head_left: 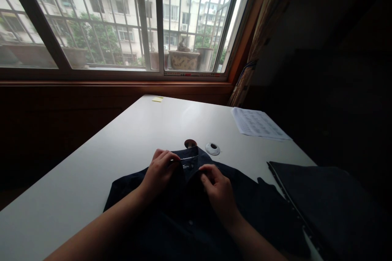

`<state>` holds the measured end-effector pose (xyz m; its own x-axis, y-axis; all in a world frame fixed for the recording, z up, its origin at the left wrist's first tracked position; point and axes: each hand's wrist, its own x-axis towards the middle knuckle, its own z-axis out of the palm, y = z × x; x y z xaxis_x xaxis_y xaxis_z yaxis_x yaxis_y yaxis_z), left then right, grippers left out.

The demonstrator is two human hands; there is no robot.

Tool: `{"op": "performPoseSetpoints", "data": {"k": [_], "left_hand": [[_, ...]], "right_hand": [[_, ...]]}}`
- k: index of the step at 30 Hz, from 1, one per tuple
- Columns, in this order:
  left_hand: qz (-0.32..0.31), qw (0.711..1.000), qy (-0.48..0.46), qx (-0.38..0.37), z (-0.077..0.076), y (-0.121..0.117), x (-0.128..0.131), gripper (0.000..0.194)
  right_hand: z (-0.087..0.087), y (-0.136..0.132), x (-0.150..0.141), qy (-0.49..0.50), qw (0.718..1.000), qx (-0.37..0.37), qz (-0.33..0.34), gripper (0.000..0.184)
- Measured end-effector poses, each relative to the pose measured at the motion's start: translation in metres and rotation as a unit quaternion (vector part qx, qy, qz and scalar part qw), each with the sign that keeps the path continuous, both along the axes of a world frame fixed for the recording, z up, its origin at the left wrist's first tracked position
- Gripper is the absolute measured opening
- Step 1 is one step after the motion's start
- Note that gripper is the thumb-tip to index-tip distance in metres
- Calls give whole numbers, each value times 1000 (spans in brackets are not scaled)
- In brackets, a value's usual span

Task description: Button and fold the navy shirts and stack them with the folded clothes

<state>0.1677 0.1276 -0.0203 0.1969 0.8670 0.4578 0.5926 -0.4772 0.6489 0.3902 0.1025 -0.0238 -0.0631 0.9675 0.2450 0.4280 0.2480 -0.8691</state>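
A dark navy shirt [245, 200] lies spread on the white table, its collar pointing away from me. My left hand [162, 167] pinches the left side of the collar between thumb and fingers. On the other side, my right hand [216, 183] grips the right collar edge, fingers curled. Between the two hands the neck opening shows a label [186, 166] with light print and a pale strip along the inner neckline. A small button is faintly visible lower on the shirt front. The lower part of the shirt is too dark to make out.
The white table [128, 130] carries a stack of printed papers [260, 123] at the far right and a yellow sticky note [157, 99] at the far edge. Beyond the collar is a cable-hole cover [212, 149] beside a round hole [190, 143]. A dark folded item [324, 195] lies right. A barred window stands behind.
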Motion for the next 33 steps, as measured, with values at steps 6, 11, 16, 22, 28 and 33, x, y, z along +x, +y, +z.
{"op": "performPoseSetpoints", "data": {"k": [6,11,16,22,28,33], "left_hand": [[-18,997,60,45,-6,-3,2,8],[-167,982,75,-42,3,-8,2,26],[-182,971,128,-92,7,-9,3,24],[-221,956,103,-165,16,-6,1,17],[-250,930,28,-269,19,2,-8,28],[-266,912,-18,-312,19,4,-15,34]], "right_hand": [[-2,1,1,24,1000,6,0,17],[-6,4,0,73,997,1,20,21],[-8,5,0,87,996,-2,31,19],[-8,5,1,81,996,0,28,18],[-5,2,1,33,995,69,62,12],[-2,-3,-1,-29,977,114,177,6]]}}
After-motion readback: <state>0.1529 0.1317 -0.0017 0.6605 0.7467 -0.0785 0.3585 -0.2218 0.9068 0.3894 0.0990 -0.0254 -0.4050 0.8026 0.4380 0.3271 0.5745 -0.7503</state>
